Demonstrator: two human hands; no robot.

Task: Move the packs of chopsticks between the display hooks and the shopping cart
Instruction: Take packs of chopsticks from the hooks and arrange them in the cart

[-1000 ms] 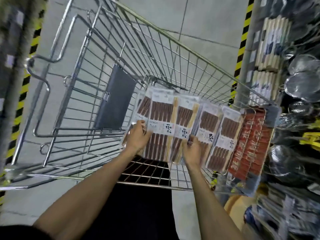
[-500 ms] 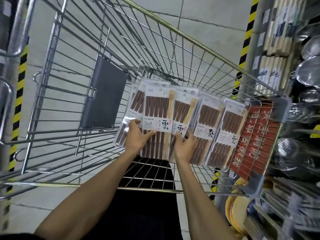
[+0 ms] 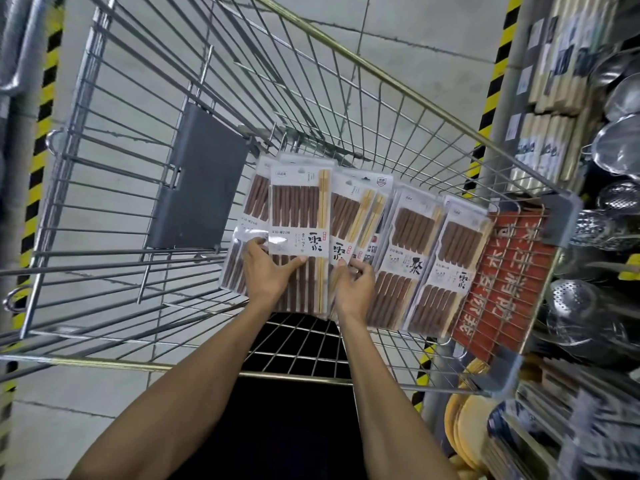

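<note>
Packs of chopsticks fanned inside shopping cart. Left hand grips leftmost packs, thumb over label; right hand pinches neighbouring pack. Suggest squaring fan into one stack before lift; glossy sleeves likely slip.

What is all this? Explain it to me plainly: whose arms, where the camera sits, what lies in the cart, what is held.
There is no machine here: these are a person's two bare arms. The picture comes from a camera worn on the head, looking down. Below is a wire shopping cart, with packs of chopsticks fanned in a row inside it. The left hand grips the packs at the row's left end; the right hand grips those beside them. Metal strainers hang on the right.
</note>
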